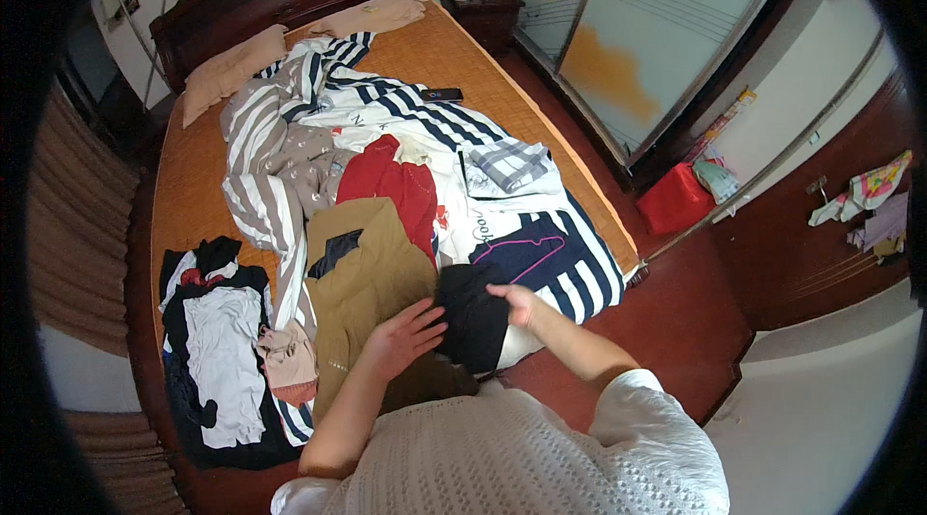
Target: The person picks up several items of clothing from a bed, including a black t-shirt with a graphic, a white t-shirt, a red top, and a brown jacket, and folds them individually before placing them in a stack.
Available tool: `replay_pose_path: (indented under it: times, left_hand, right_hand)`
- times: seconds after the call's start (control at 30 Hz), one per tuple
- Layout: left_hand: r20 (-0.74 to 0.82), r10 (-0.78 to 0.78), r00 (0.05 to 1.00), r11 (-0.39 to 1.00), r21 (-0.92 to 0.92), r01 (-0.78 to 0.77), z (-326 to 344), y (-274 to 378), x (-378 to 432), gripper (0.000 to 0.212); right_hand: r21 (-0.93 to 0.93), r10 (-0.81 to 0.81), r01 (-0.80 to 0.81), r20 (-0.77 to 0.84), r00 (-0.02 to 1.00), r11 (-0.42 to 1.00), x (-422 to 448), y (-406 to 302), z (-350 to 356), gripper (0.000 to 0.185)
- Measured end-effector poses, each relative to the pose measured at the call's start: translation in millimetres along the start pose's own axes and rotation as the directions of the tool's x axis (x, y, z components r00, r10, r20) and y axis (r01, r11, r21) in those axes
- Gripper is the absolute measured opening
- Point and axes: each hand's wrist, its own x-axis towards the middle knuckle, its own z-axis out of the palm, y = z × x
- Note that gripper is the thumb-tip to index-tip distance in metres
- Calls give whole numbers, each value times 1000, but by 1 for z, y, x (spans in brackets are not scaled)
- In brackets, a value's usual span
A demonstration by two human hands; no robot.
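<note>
A folded black cloth garment (474, 316) lies at the bed's near edge, between my hands. My right hand (516, 303) grips its right side, thumb on top. My left hand (407, 337) rests with spread fingers at its left edge, over a mustard-brown garment (362, 254). Beyond the black cloth is a dark navy garment (518, 243) with a pink hanger (563, 246) on it. A red garment (387, 178) lies past the brown one. Folded clothes, the top one grey-and-white plaid (509, 164), sit farther right.
A striped quilt (253, 185) is bunched across the bed. Black and white clothes (224, 363) are piled at the left near corner, beside a folded pink garment (290, 359). A phone (442, 94) lies farther up. A red bag (675, 200) stands on the floor at right.
</note>
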Motion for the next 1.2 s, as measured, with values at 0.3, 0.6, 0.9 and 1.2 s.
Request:
replay_pose_path:
  times: [0.3,0.6,0.9,1.2]
  left_hand:
    - [-552,208,808,919,-173,-354,-91,-77,-113,42]
    - [-743,-208,637,729,-552,-406,-53,-129,-123,52]
    - [-829,-222,514,858,-416,-301,-120,-162,-138,50]
    - [-882,-33,470,993,-83,-84,-110,-136,-132,50]
  right_hand:
    - [-748,-906,662,246,344,49,-2,-267,18,30]
    - [-632,-521,-156,446,728,-759,117,-317,-58,67]
    - [-481,-410,-108,584,701,-870,127,-330,-59,64]
    - [-947,-940,303,192,281,-103,95,-403,-40,43]
